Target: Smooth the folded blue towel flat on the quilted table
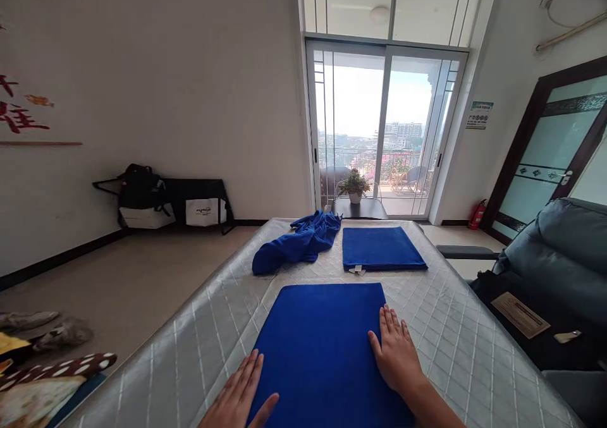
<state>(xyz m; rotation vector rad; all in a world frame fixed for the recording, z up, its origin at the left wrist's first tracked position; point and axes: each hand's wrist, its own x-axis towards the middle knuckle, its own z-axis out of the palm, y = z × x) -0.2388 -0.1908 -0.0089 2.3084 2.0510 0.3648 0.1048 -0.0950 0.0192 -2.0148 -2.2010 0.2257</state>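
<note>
A blue cloth (322, 352), folded into a flat rectangle, lies on the quilted silver-grey mattress (455, 327) right in front of me. My left hand (239, 393) rests on its lower left edge, fingers extended and thumb apart. On the right edge lies my right hand (394, 349), palm down with the thumb apart from the flat fingers. Beyond it, a second folded blue cloth (382, 248) with a white tag sits at the far right. Beside that, to the left, a crumpled blue cloth (303, 243) is bunched up.
A potted plant (355, 186) stands on a dark chair (360, 209) past the mattress's far end. At right is a dark armchair (559, 257) with a cardboard piece (520, 315). Clothes (42, 384) lie at the lower left; bags (142, 191) are by the wall.
</note>
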